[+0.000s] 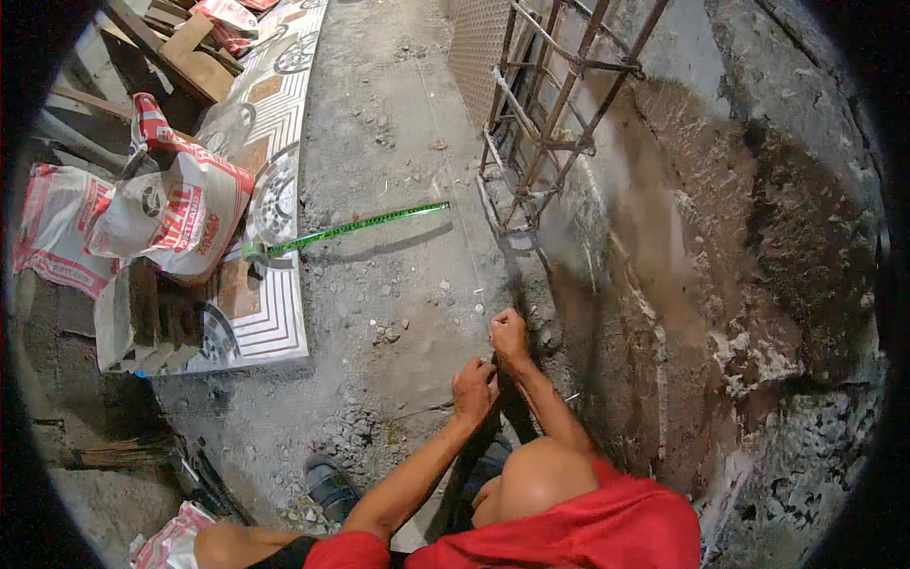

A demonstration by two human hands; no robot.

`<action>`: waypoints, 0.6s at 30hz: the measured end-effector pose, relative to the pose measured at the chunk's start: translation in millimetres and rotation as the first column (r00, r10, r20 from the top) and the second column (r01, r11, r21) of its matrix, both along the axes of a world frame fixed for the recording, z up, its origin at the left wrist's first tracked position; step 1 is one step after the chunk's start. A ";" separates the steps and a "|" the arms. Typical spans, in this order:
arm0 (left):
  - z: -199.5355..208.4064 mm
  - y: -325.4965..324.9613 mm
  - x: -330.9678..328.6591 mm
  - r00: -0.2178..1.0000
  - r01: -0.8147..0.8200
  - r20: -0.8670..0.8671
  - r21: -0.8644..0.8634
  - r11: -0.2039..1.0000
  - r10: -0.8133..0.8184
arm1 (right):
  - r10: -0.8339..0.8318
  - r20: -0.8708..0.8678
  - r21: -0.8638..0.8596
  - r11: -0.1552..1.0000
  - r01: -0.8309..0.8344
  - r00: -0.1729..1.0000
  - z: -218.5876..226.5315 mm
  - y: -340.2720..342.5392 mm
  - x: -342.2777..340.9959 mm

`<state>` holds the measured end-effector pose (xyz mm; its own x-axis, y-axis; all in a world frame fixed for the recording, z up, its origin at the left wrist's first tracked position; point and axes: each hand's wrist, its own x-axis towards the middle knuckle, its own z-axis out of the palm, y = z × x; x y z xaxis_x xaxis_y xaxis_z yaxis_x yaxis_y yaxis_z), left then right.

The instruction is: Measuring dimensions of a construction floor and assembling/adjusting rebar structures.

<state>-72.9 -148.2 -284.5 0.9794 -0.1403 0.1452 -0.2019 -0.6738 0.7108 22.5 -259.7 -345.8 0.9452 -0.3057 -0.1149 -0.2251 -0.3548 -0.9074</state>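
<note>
I crouch at the foot of a rough concrete wall [720, 284]. My left hand [474, 387] has its fingers curled around the top of a dark slim tool [500, 410] that runs down between my forearms. Just above it, my right hand [510, 337] is a closed fist pressed to the gritty floor by the wall's base; anything inside it is hidden. A green measuring tape [360, 226] lies stretched out on the floor further ahead, apart from both hands.
A rusty rebar cage [550, 123] and a mesh panel [479, 47] stand against the wall ahead. Patterned tiles [270, 313], red-and-white sacks [180, 209] and timber scraps [190, 57] lie at the left. A sandal [329, 486] sits by my knee. Rubble dots the floor.
</note>
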 end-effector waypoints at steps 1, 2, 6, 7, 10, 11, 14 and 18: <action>-0.9 -0.7 3.9 0.999 -0.014 0.048 0.027 1.000 0.013 | -0.003 0.007 -0.003 1.000 0.003 1.000 2.1 -1.0 1.6; -1.3 -0.1 7.6 0.998 -0.009 0.055 0.023 1.000 0.008 | 0.019 -0.026 0.027 0.999 -0.018 0.999 5.3 -4.4 2.2; 4.7 3.0 13.2 0.970 0.040 -0.237 -0.068 0.997 -0.055 | 0.093 0.008 0.077 0.993 -0.094 0.996 31.9 -16.0 -10.7; 10.8 4.9 16.9 0.956 0.055 -0.278 -0.139 0.989 -0.092 | 0.080 0.009 0.073 0.994 -0.080 0.997 40.9 -19.4 -16.0; 33.8 7.5 30.3 0.910 0.134 -0.357 -0.226 0.965 -0.210 | 0.082 0.012 0.336 0.938 -0.081 0.997 62.2 -28.1 -29.8; 30.7 11.6 32.5 0.908 0.144 -0.357 -0.224 0.964 -0.219 | 0.071 0.012 0.338 0.938 -0.071 0.997 68.6 -30.3 -35.8; 18.2 22.0 41.1 0.822 0.094 -0.488 -0.390 0.916 -0.292 | 0.094 0.152 -0.113 0.991 -0.077 0.984 65.4 -41.2 -47.9; 34.6 0.2 53.0 0.879 0.146 -0.390 -0.325 0.934 -0.273 | -0.015 -0.045 0.038 0.999 0.017 0.999 45.8 -58.6 -61.2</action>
